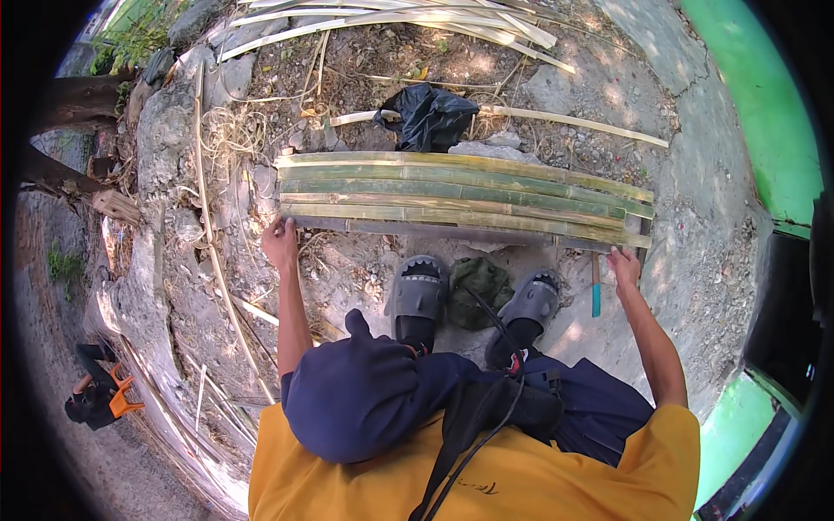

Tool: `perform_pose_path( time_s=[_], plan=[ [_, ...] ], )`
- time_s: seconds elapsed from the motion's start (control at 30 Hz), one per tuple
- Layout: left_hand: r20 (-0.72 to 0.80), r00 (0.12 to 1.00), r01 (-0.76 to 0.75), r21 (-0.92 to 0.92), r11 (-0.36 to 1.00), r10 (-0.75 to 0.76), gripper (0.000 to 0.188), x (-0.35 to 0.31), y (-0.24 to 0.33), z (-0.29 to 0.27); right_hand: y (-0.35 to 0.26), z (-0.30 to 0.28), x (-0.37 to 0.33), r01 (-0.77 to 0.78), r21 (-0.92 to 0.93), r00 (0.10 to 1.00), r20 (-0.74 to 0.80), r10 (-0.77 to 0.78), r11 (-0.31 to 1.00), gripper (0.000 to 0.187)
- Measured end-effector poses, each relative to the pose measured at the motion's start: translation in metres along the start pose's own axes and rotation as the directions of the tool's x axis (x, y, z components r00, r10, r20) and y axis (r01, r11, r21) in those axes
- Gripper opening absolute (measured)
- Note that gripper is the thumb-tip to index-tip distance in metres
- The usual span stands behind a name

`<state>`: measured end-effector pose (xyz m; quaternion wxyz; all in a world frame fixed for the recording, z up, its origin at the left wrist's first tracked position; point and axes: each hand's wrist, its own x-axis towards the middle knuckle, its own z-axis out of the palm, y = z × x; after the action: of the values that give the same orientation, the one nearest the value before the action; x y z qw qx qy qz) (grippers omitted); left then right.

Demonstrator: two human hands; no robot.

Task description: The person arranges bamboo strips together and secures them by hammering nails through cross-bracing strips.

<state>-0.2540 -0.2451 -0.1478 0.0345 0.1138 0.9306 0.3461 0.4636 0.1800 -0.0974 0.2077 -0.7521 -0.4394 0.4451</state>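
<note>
Several split bamboo slats (434,187), green and yellowish, lie side by side in a row across the ground in front of my feet. Along their near edge runs a darker grey-brown strip (452,232). At its left end my left hand (280,244) has its fingers closed on the strip. My right hand (624,267) pinches the strip's other end, by the near right corner of the slats. A tool with a teal handle (596,288) lies just left of my right hand; its other end is hidden under the strip.
Beyond the slats lie a black plastic bag (430,115) and a pile of pale strips (408,17). A dark green cloth-like bundle (480,292) sits between my grey sandals (420,295). Rough logs (65,178) stand left. Another person (89,401) is by an orange chair (126,392).
</note>
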Motion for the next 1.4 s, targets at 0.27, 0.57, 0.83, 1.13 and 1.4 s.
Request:
perform_pose_path(
  time_s=[0.27, 0.57, 0.83, 1.13, 1.4],
  plan=[
    [0.0, 1.0, 0.012, -0.047, 0.999, -0.012, 0.042, 0.004, -0.009, -0.002, -0.003, 0.005, 0.001, 0.015, -0.082, 0.999, 0.046, -0.011, 0.997, 0.034],
    [-0.01, 0.999, -0.034, 0.004, 0.999, 0.034, 0.041, 0.005, -0.001, -0.004, 0.001, 0.007, 0.0, -0.023, 0.056, 0.999, 0.028, 0.022, 0.998, 0.056],
    [0.101, 0.985, 0.141, -0.001, 0.99, -0.14, 0.048, 0.026, -0.011, 0.001, -0.008, -0.002, 0.008, -0.106, -0.09, 0.985, 0.124, 0.117, 0.99, 0.05],
    [0.075, 0.993, 0.101, -0.125, 0.987, -0.092, 0.04, 0.019, -0.014, 0.006, -0.011, -0.013, 0.006, -0.171, -0.407, 0.952, 0.167, 0.257, 0.897, 0.098],
    [0.066, 0.998, 0.027, -0.152, 0.988, -0.017, 0.035, 0.024, -0.021, 0.006, -0.059, -0.046, -0.011, 0.384, -0.887, 0.891, 0.429, 0.149, 0.255, 0.051]
  ],
)
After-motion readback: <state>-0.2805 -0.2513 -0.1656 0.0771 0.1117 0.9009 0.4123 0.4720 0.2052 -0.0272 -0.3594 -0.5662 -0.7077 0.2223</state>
